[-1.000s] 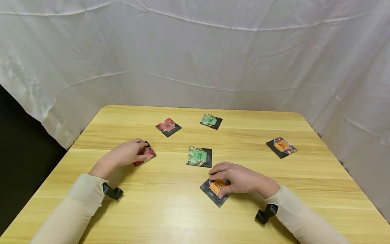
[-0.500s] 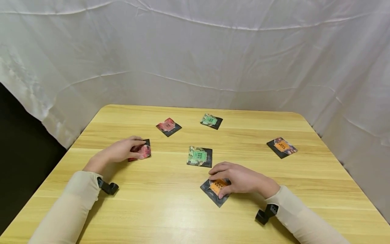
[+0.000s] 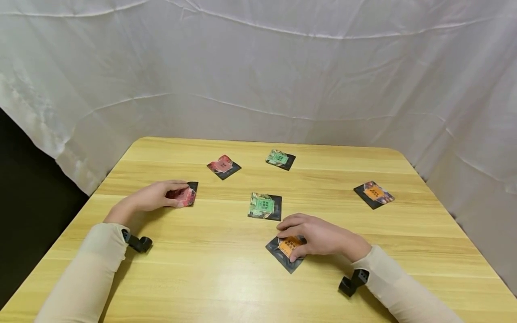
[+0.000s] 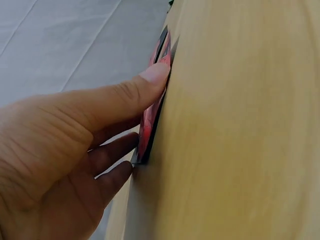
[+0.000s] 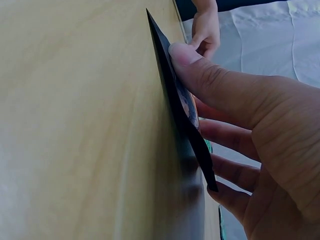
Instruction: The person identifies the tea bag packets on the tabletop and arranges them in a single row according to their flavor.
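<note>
The half-closed left hand (image 3: 151,196) grips a red packet (image 3: 187,196) on the left of the table (image 3: 194,273), thumb set against fingers, probably because so flat a thing offers only its edges to pinch. The half-closed right hand (image 3: 321,235) holds an orange packet (image 3: 288,246) likewise, nearer the front; it bows slightly, likely from the squeeze. A green packet (image 3: 264,206) lies flat just beyond, untouched.

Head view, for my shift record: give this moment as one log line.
left hand: holds nearer red packet; right hand: holds nearer orange packet; farther green packet: untouched
</note>
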Demonstrator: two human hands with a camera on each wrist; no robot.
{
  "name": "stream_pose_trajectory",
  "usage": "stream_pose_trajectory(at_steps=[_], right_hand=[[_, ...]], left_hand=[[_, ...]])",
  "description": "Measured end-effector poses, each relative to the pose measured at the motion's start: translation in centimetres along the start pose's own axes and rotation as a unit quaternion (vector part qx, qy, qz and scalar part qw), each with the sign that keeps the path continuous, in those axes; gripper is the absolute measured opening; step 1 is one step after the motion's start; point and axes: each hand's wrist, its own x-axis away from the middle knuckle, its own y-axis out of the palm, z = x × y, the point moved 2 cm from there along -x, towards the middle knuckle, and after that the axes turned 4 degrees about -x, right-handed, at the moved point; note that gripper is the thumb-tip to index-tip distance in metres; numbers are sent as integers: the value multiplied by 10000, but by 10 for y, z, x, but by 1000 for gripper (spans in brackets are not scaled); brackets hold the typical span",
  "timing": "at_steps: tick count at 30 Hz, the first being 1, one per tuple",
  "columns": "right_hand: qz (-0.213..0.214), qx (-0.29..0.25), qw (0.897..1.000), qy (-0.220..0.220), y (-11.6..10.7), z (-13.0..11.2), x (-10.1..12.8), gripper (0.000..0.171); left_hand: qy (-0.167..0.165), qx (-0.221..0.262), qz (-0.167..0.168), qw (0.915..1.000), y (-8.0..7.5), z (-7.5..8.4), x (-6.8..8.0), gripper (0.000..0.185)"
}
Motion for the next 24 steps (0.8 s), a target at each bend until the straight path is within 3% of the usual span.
stream_pose_trajectory(at_steps=[24], right_hand=[[-17, 33, 9999, 166, -1, -1, -1, 61]], left_hand=[[-323, 642, 266, 9971, 4, -17, 2, 70]])
